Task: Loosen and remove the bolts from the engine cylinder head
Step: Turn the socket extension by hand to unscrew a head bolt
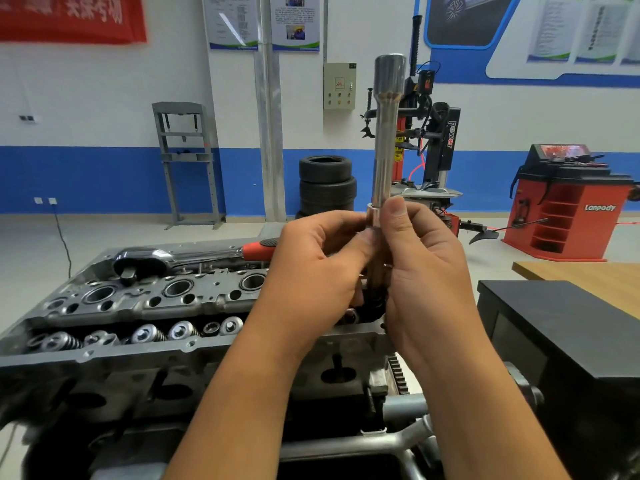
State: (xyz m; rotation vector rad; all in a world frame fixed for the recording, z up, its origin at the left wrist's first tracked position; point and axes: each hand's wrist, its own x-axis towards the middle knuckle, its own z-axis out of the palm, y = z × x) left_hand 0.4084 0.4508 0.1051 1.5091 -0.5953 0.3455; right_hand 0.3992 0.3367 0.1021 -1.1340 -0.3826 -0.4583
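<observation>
The grey engine cylinder head (145,299) fills the lower left, with valve springs along its near side. A long chrome socket extension (387,133) stands upright above its right end, a socket at its lower part. My left hand (318,268) pinches the socket and lower shaft from the left. From the right, my right hand (422,268) grips the same shaft, thumb pressed on the socket. A ratchet wrench (187,258) with a red and black handle lies on the head's far edge; its handle end is hidden behind my left hand. The extension's bottom tip is hidden by my fingers.
A black box (568,334) sits close on the right, on a wooden table (595,278). Behind stand stacked tyres (325,183), a tyre changer (433,140), a red wheel balancer (568,202) and a grey press frame (187,164). The engine stand's tubes (381,441) run below.
</observation>
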